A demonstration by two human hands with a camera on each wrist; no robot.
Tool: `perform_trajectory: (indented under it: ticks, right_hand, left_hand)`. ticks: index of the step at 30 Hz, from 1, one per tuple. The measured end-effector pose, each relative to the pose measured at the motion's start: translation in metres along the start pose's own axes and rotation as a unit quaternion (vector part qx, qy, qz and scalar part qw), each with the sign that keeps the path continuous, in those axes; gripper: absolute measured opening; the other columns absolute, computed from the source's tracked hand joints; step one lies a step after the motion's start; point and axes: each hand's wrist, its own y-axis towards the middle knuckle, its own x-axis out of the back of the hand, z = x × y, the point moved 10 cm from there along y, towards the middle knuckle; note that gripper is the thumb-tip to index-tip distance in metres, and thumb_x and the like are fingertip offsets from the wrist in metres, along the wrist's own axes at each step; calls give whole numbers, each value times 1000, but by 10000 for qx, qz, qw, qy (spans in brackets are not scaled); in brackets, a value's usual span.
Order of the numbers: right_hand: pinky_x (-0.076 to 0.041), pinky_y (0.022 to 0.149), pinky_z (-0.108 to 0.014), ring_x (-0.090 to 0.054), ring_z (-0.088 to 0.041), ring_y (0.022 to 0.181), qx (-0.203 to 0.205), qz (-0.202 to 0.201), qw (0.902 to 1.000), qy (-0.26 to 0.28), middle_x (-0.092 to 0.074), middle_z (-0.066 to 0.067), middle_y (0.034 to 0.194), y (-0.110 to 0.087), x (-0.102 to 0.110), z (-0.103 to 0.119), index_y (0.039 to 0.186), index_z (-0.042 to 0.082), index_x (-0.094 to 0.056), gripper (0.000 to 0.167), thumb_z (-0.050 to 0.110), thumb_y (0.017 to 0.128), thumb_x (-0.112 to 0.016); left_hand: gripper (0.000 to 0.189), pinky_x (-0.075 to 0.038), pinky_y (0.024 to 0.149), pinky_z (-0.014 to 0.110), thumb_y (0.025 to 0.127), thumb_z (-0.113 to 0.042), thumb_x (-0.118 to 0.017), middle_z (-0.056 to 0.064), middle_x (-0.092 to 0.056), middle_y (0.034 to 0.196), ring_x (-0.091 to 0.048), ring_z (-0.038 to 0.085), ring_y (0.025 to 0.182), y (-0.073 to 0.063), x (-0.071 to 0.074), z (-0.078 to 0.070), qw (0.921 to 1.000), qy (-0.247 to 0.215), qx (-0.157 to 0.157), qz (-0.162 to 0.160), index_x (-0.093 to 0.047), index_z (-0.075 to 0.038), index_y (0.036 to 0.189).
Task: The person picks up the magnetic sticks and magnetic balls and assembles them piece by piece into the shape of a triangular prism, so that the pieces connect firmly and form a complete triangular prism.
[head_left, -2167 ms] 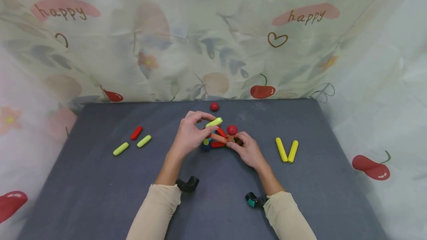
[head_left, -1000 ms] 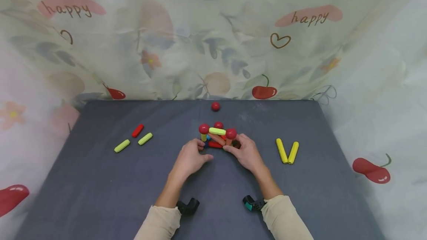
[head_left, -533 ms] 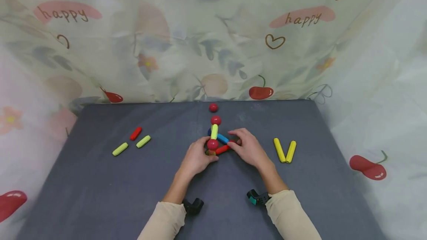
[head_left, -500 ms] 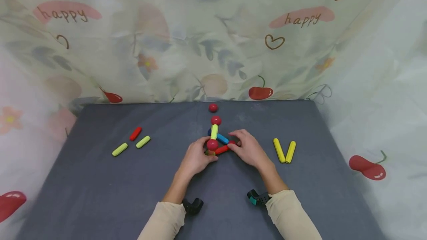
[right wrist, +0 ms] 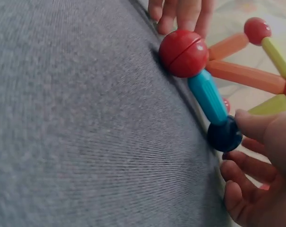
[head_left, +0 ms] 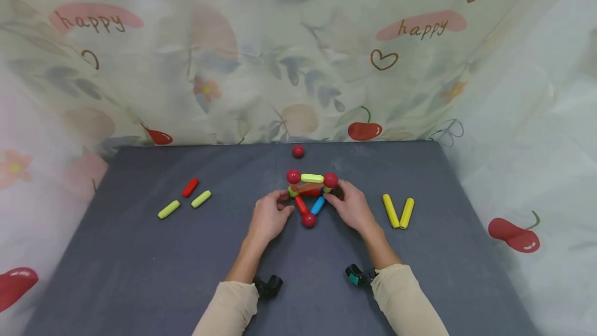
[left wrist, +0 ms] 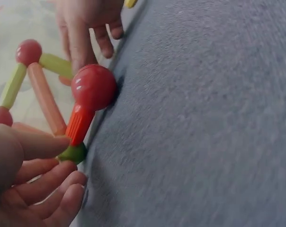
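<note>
A small frame of magnetic sticks and balls stands mid-table in the head view. Its top is a yellow-green stick (head_left: 312, 178) between two red balls; an orange stick slants below it. At the base, a red stick (head_left: 300, 205) and a blue stick (head_left: 318, 206) meet at a red ball (head_left: 309, 220) facing me. My left hand (head_left: 268, 217) pinches the left base corner, thumb by the red stick's end and fingers at the green ball (left wrist: 73, 154). My right hand (head_left: 352, 206) holds the right corner, thumb and fingers about the dark blue ball (right wrist: 224, 135).
Two yellow-green sticks (head_left: 201, 199) and a short red stick (head_left: 190, 187) lie to the left. Two longer yellow sticks (head_left: 391, 211) lie to the right. A loose red ball (head_left: 298, 151) rests near the table's back edge, before a printed curtain (head_left: 261, 66).
A yellow-green stick, earlier in my left hand, now spans the top red balls. Since half a second ago the frame has turned, bringing its right-hand base ball to the front. My hands have moved slightly apart.
</note>
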Motion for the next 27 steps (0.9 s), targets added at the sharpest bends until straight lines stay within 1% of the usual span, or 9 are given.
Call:
perform_trajectory:
  ticks: [3,5,7,10,13,15,18,23,27]
  right_hand:
    - [-53,96,-47,-62,-27,105,109,88,9999,-61,-68,-10,118,3,-3,-2,121,14,-69,30,32,97,-71]
    - [-53,97,-47,-63,-28,106,166,79,9998,-107,-68,-10,116,3,-2,-3,119,14,-70,28,32,97,-71]
    - [-53,97,-48,-63,-28,106,208,19,9997,-100,-69,-10,115,3,2,-5,118,14,-70,28,31,96,-72]
    - [-53,89,-43,-62,-26,99,187,25,9998,-83,-67,-9,109,2,6,-10,120,15,-70,30,33,96,-72]
    - [-49,82,-37,-59,-22,93,180,109,9998,-40,-65,-8,106,1,6,-13,122,16,-68,33,35,95,-72]
    - [-47,81,-35,-58,-21,92,185,153,9997,-6,-64,-7,107,1,5,-14,122,16,-68,33,37,96,-71]
    - [-49,85,-37,-59,-22,95,220,93,9997,1,-66,-8,110,2,6,-13,117,14,-70,29,36,97,-71]
    - [-52,88,-42,-61,-25,98,345,-80,9994,10,-68,-9,112,3,9,-9,114,11,-72,27,30,95,-73]
    - [-54,93,-46,-64,-26,102,508,-166,9985,-93,-70,-9,116,5,9,-7,118,11,-72,30,30,95,-74]
  left_hand:
    - [38,-56,87,40,91,-21,-77,4,-74,120,-69,20,99,1,19,2,9997,-65,-208,-94,-70,-14,128]
    - [37,-53,95,44,93,-20,-75,8,-72,124,-66,26,109,3,43,9,9991,46,-277,-322,-69,-14,129]
    - [38,-47,104,49,94,-18,-73,12,-69,129,-60,33,121,5,73,22,9967,246,-323,-705,-67,-11,131]
    - [42,-37,111,55,96,-15,-68,19,-62,138,-48,43,131,5,115,53,9910,726,69,-1121,-62,-8,137]
    - [46,-35,113,57,96,-9,-65,23,-59,140,-45,48,133,2,142,85,9857,938,635,-1249,-57,-5,141]
    - [47,-37,113,58,97,-7,-62,23,-58,142,-46,47,134,0,148,102,9842,921,1007,-1128,-55,-4,143]
    - [44,-43,109,58,97,-3,-60,22,-61,138,-53,44,131,1,149,115,9849,889,1133,-961,-57,-3,140]
    - [41,-45,106,58,94,0,-56,24,-64,131,-57,45,125,7,142,117,9861,1018,961,-891,-62,-1,134]
    - [45,-46,104,57,91,4,-55,24,-68,127,-60,45,120,9,139,108,9862,1034,718,-1075,-60,0,135]
